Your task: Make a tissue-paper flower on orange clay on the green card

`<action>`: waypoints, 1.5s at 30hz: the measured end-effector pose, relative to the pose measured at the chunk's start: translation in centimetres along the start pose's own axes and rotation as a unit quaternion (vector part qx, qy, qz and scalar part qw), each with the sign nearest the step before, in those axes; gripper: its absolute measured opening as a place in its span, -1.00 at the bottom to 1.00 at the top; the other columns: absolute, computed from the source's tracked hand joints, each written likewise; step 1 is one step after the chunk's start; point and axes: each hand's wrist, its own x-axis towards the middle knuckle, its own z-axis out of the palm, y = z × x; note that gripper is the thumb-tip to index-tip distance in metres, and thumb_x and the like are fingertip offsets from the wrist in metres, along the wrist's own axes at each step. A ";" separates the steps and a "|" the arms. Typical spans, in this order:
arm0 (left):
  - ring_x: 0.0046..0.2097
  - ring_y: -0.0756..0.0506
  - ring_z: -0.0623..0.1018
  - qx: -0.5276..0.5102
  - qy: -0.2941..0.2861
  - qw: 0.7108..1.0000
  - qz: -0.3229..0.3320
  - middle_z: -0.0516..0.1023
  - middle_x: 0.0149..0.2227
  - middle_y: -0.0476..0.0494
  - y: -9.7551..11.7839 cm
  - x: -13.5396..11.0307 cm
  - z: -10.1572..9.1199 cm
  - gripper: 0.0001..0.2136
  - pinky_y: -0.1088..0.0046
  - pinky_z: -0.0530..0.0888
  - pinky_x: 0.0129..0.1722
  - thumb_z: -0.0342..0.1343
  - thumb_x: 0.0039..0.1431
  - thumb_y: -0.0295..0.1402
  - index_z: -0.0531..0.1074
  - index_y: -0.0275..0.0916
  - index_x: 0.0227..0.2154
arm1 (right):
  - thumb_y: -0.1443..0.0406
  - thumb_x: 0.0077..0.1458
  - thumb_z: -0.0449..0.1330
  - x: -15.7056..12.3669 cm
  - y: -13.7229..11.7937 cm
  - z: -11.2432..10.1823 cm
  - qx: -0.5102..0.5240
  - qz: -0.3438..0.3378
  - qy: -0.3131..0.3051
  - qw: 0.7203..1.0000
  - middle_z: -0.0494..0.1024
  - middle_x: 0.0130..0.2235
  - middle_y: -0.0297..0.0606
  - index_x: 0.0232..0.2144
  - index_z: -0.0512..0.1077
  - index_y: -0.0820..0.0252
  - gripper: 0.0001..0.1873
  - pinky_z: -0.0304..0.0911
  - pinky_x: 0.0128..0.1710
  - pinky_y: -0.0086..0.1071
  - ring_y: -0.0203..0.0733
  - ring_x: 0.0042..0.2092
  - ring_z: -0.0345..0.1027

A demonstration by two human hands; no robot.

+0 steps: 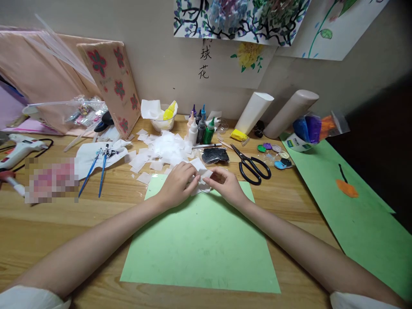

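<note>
White sleeves bunch in both lower corners of the view, and from them two bare forearms reach forward and inward over the wooden table, converging toward the middle. The left forearm crosses the left edge of a light green sheet; the right forearm slants across its right edge. Both hands meet near the sheet's far edge, close together but with a small gap between them.

The left hand is turned back upward, its fingers curled over and its thumb pointing in toward the right hand, grasping the left part of a white paper piece. The right hand comes from the other side, pinching the right edge of that piece between thumb and forefinger, the other fingers bent underneath. The white paper piece sits between the fingertips; whether its lower edge touches the green sheet cannot be told.

Just beyond the left hand lies a loose pile of white paper squares. Behind the held piece is a black packet, and to the right of it black-handled scissors lie with blades pointing away. Small paint bottles stand behind the packet.
</note>
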 end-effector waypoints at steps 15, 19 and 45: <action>-0.27 -0.06 0.41 0.036 0.139 0.989 -0.028 0.42 -0.35 -0.08 0.1 -0.4 0.0 -0.87 0.40 0.30 -0.30 0.09 0.13 -0.27 0.36 -0.22 -0.39 | 0.12 0.01 0.23 0.0 -0.8 0.0 -0.041 -0.012 -0.005 0.999 0.46 -0.50 -0.29 -0.54 0.49 0.23 -0.71 0.18 -0.42 -0.40 -0.27 -0.44 0.27; -0.37 -0.03 0.41 0.064 0.113 0.991 0.009 0.45 -0.43 -0.06 0.1 -0.6 0.4 -0.83 0.43 0.27 -0.38 0.09 0.13 -0.23 0.43 -0.23 -0.42 | 0.10 0.05 0.20 0.0 -0.8 -0.1 -0.056 -0.022 -0.022 0.998 0.46 -0.49 -0.29 -0.54 0.50 0.22 -0.69 0.17 -0.41 -0.40 -0.26 -0.42 0.28; -0.46 0.01 0.39 -0.006 0.098 0.995 -0.003 0.44 -0.54 -0.04 -0.3 -0.5 0.5 -0.84 0.49 0.27 -0.47 0.08 0.11 -0.37 0.47 -0.25 -0.53 | 0.19 0.01 0.21 0.0 0.3 -0.1 -0.098 -0.018 -0.024 0.995 0.50 -0.42 -0.25 -0.42 0.53 0.23 -0.79 0.12 -0.49 -0.42 -0.29 -0.45 0.24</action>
